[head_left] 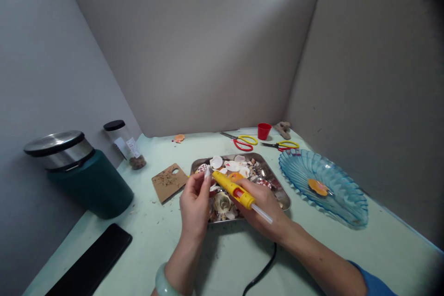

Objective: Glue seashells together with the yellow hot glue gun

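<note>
My left hand (196, 201) pinches a small whitish shell (207, 172) between thumb and fingertips. Wrapped in my right hand (262, 206) is a yellow hot glue gun (232, 188), its nozzle pointing at the shell and close to it. A clear glue stick (262, 214) sticks out of its rear end. Both hands are above a metal tray (285, 196) full of assorted seashells (239, 166), and they hide part of it. Whether the nozzle touches the shell I cannot tell.
A blue glass dish (342, 194) holding an orange shell (318, 187) stands right. Behind are scissors (243, 141), more scissors (280, 145) and a red cup (264, 131). Left lie a brown card (169, 182), teal bottle (92, 185), jar (125, 144) and phone (92, 261). A black cord (262, 274) runs frontward.
</note>
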`<state>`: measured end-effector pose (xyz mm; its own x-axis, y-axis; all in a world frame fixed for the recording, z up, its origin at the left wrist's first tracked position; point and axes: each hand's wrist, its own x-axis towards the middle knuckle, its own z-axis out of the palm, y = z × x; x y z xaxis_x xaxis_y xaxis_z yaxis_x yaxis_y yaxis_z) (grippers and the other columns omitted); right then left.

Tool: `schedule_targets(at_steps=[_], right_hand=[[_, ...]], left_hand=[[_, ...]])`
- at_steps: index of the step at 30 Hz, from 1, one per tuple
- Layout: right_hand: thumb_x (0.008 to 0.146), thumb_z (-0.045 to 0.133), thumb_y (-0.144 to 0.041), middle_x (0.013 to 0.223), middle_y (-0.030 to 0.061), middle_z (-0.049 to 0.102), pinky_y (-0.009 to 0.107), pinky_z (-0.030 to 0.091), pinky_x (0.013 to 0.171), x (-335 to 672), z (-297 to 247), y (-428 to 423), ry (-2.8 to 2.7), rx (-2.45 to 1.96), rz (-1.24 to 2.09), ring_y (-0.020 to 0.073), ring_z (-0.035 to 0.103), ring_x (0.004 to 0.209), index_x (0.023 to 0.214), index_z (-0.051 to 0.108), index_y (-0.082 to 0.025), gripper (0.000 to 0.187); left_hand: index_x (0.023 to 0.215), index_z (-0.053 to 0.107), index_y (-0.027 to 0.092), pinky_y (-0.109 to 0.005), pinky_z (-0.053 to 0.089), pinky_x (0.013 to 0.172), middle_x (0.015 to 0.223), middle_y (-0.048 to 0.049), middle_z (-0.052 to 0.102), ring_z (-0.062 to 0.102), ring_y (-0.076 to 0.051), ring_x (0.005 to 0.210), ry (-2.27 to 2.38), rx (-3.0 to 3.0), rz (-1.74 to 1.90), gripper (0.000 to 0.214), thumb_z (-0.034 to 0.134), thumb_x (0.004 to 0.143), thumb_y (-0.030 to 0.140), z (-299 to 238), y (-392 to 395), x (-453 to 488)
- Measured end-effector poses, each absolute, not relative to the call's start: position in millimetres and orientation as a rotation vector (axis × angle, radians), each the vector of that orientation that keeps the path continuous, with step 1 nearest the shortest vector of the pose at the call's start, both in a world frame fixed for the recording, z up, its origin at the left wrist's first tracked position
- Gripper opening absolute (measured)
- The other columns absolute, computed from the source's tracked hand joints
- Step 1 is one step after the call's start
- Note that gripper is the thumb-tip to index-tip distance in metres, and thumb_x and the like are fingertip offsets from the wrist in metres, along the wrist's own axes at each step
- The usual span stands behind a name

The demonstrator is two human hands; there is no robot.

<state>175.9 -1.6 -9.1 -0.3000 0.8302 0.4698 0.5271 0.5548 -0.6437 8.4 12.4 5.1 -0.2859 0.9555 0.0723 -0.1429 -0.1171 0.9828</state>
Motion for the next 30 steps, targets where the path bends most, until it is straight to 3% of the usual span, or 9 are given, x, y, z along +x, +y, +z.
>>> schedule_targets(at_steps=[11, 18, 30], right_hand=[[0.085, 0.053, -0.021, 0.080, 0.0028, 0.063, 0.028, 0.044, 0.070, 174.6, -9.1, -2.0, -1.993, -1.112, 0.445, 0.0211, 0.064, 0.079, 0.085, 0.053, -0.023, 0.002], [0.086, 0.054, -0.021, 0.085, 0.0034, 0.066, 0.027, 0.044, 0.066, 173.7, -6.1, -2.0, -1.918, -1.110, 0.496, 0.0198, 0.064, 0.074, 0.088, 0.054, -0.023, 0.003], [0.086, 0.054, -0.023, 0.083, 0.0028, 0.064, 0.027, 0.040, 0.063, 174.7, -9.2, -0.8, -1.991, -1.109, 0.460, 0.0184, 0.060, 0.070, 0.084, 0.053, -0.022, 0.003]], left_hand=[[0.095, 0.066, 0.016, -0.026, 0.054, 0.064, 0.095, -0.0074, 0.071, 0.066, -0.019, 0.081, 1.277, 1.076, 1.567, 0.039, 0.072, 0.074, 0.048, 1.5, 13.9, 7.5], [0.095, 0.070, 0.019, -0.025, 0.051, 0.070, 0.096, -0.0064, 0.073, 0.065, -0.020, 0.086, 1.388, 1.238, 1.563, 0.034, 0.066, 0.081, 0.050, -5.2, 12.6, 6.1], [0.097, 0.070, 0.019, -0.026, 0.051, 0.069, 0.095, -0.0069, 0.073, 0.066, -0.019, 0.082, 1.368, 1.152, 1.626, 0.035, 0.072, 0.076, 0.047, -8.8, 15.8, 4.0]])
